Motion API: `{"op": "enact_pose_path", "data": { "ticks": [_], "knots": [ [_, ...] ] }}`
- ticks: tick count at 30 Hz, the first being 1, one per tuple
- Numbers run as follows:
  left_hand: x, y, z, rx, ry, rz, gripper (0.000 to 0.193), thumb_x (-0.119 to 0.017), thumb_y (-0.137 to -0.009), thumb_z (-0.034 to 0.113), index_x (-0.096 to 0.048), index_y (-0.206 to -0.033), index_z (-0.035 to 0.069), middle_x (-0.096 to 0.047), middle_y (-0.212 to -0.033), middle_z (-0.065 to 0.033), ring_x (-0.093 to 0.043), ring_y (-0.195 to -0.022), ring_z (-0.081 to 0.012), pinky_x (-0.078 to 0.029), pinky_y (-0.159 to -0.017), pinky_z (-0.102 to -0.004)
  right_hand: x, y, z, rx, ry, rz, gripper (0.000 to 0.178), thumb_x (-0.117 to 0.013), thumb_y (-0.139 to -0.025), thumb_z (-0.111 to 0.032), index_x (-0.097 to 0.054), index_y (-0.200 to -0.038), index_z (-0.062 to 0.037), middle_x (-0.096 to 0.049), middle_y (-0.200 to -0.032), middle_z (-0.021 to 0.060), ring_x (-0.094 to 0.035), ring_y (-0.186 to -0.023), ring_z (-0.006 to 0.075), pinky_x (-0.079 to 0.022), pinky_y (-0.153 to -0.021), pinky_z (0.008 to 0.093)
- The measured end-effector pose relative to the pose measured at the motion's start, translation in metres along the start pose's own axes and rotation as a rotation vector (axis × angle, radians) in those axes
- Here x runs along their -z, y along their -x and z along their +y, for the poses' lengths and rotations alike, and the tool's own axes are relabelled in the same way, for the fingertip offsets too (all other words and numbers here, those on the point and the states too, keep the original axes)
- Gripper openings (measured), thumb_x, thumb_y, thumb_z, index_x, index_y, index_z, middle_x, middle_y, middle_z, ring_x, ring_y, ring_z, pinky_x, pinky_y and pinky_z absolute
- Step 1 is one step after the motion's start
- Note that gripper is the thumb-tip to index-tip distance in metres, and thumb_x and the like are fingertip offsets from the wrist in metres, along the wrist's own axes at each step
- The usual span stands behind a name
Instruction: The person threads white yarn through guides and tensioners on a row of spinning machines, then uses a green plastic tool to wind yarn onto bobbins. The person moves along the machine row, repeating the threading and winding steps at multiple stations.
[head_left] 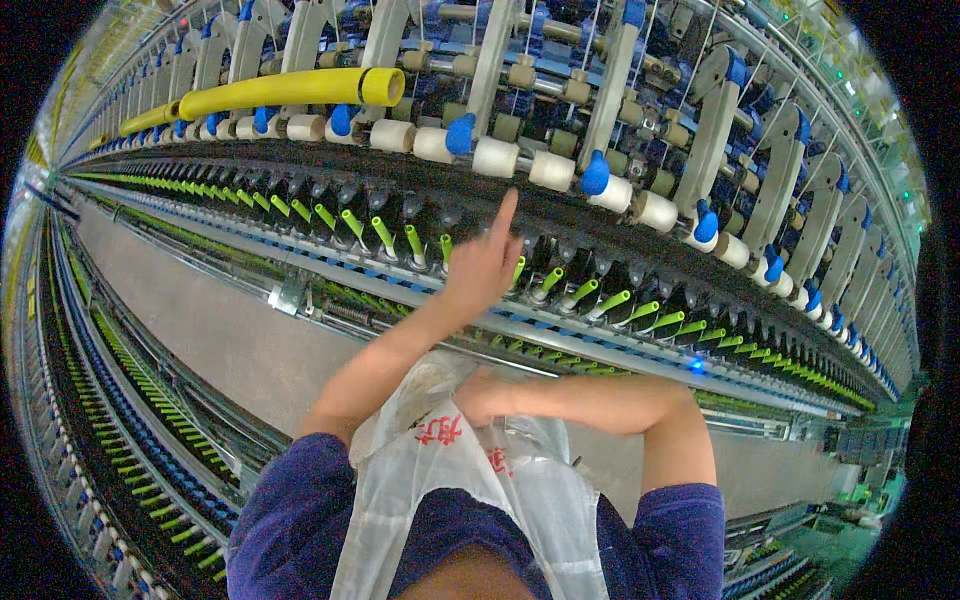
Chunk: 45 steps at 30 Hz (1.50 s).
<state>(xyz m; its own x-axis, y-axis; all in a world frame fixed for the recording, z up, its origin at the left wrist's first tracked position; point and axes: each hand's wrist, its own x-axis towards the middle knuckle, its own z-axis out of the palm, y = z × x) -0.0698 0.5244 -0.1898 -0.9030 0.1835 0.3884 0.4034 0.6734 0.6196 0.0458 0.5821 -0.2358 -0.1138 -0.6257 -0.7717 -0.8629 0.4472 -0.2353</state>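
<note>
My left hand (482, 268) reaches up over the spinning machine, index finger stretched toward a white roller (495, 157) and the other fingers curled in. The fingertip is just below the row of white rollers; whether it touches anything is too fine to tell. Under that hand runs a row of lime-green spindle tubes (415, 245). At my waist, my right hand (482, 397) rests against a white translucent apron (395, 455) with red marks. Its fingers are hidden in the apron's folds, so what they hold does not show.
A thick yellow tube (290, 93) lies along the machine's upper left. Grey arms (715, 125) with blue tips stand above the rollers. A blue light (698, 366) glows on the lower rail. Behind me is a grey aisle floor (200, 300), with another machine row (140, 430) at left.
</note>
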Motion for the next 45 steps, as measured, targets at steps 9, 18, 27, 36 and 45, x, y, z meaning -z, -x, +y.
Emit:
{"op": "enact_pose_path", "data": {
  "ticks": [9, 18, 27, 36, 45],
  "knots": [
    [0.025, -0.038, -0.026, -0.45, -0.297, -0.227, 0.019, -0.053, -0.085, 0.022, -0.061, -0.079, 0.006, -0.061, -0.063, -0.013, -0.061, -0.058, -0.0351, -0.052, -0.057, -0.0461, 0.036, -0.004, -0.028, -0.34, 0.223, 0.023, 0.017, -0.071, -0.061, -0.013, -0.072, -0.078, -0.0116, -0.068, -0.082, 0.0022, -0.063, -0.074, 0.0202, -0.05, -0.059, 0.039],
    [0.004, 0.152, -0.191, 0.443, 0.555, -1.521, 0.033, -0.053, -0.076, 0.015, -0.064, -0.104, 0.0, -0.067, -0.094, -0.0138, -0.062, -0.077, -0.0235, -0.049, -0.064, -0.0399, 0.074, -0.003, -0.018, -0.23, -0.341, 0.233, 0.021, -0.062, -0.069, -0.015, -0.068, -0.086, -0.0042, -0.068, -0.087, 0.0159, -0.066, -0.082, 0.0287, -0.052, -0.067, 0.0394],
    [-0.066, 0.192, -0.202, 0.385, 0.586, -1.251, 0.03, -0.051, -0.087, 0.021, -0.062, -0.108, 0.003, -0.065, -0.101, -0.0082, -0.061, -0.088, -0.0205, -0.049, -0.077, -0.035, 0.083, -0.003, -0.039, -0.176, -0.487, 0.204, 0.019, -0.06, -0.072, -0.016, -0.069, -0.085, -0.0051, -0.068, -0.085, 0.016, -0.066, -0.083, 0.0311, -0.051, -0.065, 0.0441],
    [0.024, 0.148, -0.189, 0.167, 0.237, -1.471, 0.028, -0.05, -0.09, 0.023, -0.06, -0.106, 0.003, -0.065, -0.095, -0.0108, -0.061, -0.084, -0.0208, -0.051, -0.076, -0.0358, 0.077, 0.053, -0.057, -0.101, -0.342, 0.504, 0.018, -0.056, -0.07, -0.004, -0.068, -0.083, -0.0026, -0.066, -0.077, 0.0177, -0.066, -0.074, 0.0327, -0.052, -0.06, 0.0367],
    [0.092, 0.022, -0.135, 0.393, 0.709, -0.81, 0.041, -0.049, -0.093, 0.039, -0.06, -0.101, 0.0, -0.064, -0.079, -0.0078, -0.062, -0.068, -0.0166, -0.05, -0.063, -0.0312, 0.073, 0.012, 0.051, -0.108, -1.74, 1.68, 0.016, -0.049, -0.093, -0.021, -0.058, -0.095, -0.0078, -0.051, -0.065, -0.0022, -0.047, -0.055, 0.0077, -0.038, -0.048, 0.0232]
  ]
}}
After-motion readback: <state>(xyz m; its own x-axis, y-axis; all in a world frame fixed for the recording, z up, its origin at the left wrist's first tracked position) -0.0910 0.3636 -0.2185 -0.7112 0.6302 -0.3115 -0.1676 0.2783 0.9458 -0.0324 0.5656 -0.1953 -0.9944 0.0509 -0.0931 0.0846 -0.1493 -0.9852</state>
